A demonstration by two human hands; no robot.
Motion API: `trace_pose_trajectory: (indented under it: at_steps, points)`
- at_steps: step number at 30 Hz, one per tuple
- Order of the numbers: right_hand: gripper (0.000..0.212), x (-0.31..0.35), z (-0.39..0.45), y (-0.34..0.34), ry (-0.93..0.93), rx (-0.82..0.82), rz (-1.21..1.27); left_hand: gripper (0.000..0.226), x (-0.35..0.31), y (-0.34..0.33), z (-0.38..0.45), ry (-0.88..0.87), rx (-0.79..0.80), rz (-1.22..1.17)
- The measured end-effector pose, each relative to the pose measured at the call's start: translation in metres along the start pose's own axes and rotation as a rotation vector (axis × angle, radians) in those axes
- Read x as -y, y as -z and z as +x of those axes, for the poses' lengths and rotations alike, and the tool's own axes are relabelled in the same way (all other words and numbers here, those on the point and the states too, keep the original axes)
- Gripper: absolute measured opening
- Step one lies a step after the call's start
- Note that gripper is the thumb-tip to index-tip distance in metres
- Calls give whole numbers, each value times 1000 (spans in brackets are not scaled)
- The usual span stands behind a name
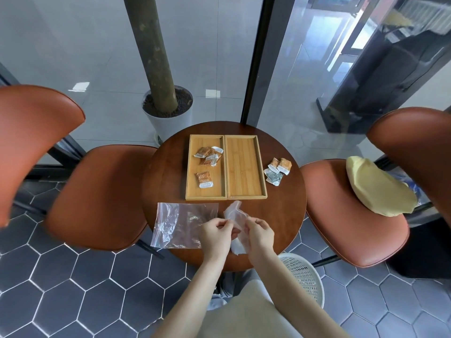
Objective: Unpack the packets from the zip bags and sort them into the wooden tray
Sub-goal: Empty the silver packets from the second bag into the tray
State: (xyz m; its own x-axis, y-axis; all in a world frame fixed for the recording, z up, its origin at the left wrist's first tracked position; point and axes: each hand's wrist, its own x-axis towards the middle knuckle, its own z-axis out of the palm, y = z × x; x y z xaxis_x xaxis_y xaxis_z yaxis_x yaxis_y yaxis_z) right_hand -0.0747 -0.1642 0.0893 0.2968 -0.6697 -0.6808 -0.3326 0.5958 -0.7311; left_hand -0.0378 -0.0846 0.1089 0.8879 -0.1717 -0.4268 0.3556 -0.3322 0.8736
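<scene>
A small crumpled zip bag (234,224) is held above the near edge of the round wooden table (288,211), pinched between both hands. The left hand (216,236) is closed on its left edge with thumb and fingertips; the right hand (260,234) is closed on its right side the same way. Whether anything is inside that bag cannot be told. A second, flat zip bag (181,224) is laid just left of the hands, overhanging the table edge. Two wooden trays are set side by side, touching: the left tray (192,189) is loaded with a cluster of brown packets (209,155) and one separate brown packet (204,179); the right tray (245,167) is bare. More packets (277,170), brown and grey, are piled on the table just right of the right tray.
</scene>
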Motion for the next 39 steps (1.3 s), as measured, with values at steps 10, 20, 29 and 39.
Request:
trace_pose_trajectory:
  at_steps: [10, 20, 29, 39]
  points:
    - [4, 38, 29, 41, 686, -1, -711, 11, -9, 31, 15, -262, -37, 482]
    - [20, 47, 18, 33, 713, 281, -871, 32, -13, 17, 10, -159, 141, 488]
    - [29, 56, 33, 43, 755, 156, -1027, 30, -18, 12, 24, -48, 134, 407]
    - [31, 37, 44, 64, 64, 199, -106, 37, -45, -15, 22, 181, 295, -48]
